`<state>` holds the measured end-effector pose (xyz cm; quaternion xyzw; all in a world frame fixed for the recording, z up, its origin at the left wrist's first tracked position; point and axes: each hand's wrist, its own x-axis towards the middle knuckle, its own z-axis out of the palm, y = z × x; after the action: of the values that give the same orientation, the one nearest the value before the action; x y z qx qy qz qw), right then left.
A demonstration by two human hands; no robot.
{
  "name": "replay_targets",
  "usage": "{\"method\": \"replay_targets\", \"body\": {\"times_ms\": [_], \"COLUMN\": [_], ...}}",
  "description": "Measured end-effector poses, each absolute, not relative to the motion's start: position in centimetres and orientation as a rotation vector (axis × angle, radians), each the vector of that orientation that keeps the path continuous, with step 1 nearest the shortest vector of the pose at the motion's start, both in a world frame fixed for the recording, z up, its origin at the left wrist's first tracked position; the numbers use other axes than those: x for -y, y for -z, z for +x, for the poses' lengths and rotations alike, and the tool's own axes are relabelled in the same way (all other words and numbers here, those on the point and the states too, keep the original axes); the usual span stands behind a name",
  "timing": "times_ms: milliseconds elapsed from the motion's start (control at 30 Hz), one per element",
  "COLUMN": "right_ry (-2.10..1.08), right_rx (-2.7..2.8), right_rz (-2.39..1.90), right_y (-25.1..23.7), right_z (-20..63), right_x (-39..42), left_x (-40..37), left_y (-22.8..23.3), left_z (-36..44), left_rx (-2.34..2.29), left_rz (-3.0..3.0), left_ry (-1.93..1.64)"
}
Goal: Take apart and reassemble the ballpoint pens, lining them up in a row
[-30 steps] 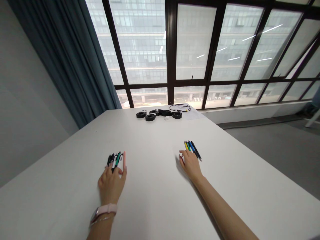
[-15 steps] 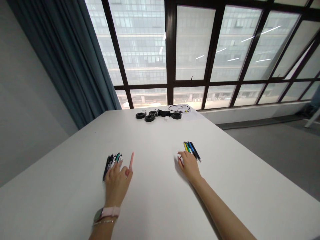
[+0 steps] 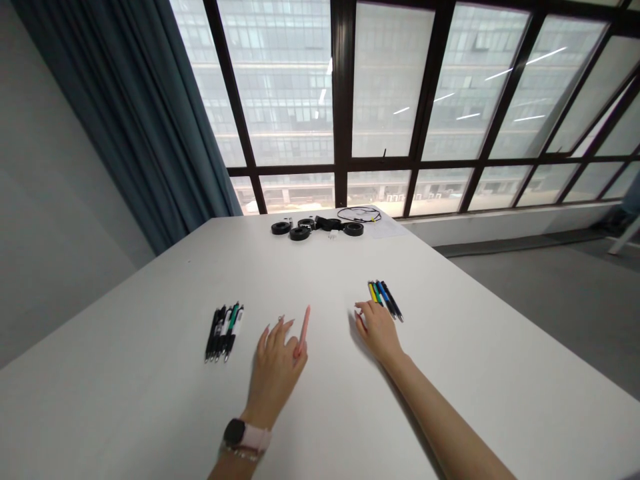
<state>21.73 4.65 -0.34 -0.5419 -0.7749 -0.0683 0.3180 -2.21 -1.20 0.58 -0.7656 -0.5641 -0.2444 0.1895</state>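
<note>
Two hands over a white table (image 3: 150,413): the left hand (image 3: 275,363) pinches a slim pink pen (image 3: 303,329) between thumb and forefinger, other fingers spread, mid-table between a dark pen row (image 3: 223,323) and a coloured pen bunch (image 3: 385,299). The right hand (image 3: 379,329) lies loosely curled, holding nothing, fingertips just beside the coloured bunch. Black tape-like rings (image 3: 300,231) sit far off; no writing legible.

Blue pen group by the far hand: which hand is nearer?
Right. The right hand rests with its fingers just short of the blue pen group. The left hand, holding a pink pen, is well off to the group's left.
</note>
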Motion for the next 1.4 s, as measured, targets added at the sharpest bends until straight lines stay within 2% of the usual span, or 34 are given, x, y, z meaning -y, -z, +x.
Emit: {"method": "replay_targets", "body": {"times_ms": [500,767,1000,1400], "right_ry": [0.177,0.18,0.187,0.182], "right_rx": [2.05,2.057,2.066,2.073], "right_rz": [-1.444,-1.453,-1.481,-1.507], "right_y": [0.5,0.0,-0.2,-0.1], "right_z": [21.6,21.5,21.5,21.5], "right_x": [-4.5,-4.3,-4.2,-4.3], "left_x": [1.1,1.1,1.3,0.7], "left_y": [0.2,-0.1,-1.1,-0.7], "left_z": [-1.6,-1.7,-1.9,-5.2], "left_rx": [1.54,1.558,1.802,2.064], "left_rz": [-2.302,-2.189,-2.068,-1.996], "left_ry": [0.672,0.686,0.389,0.347]}}
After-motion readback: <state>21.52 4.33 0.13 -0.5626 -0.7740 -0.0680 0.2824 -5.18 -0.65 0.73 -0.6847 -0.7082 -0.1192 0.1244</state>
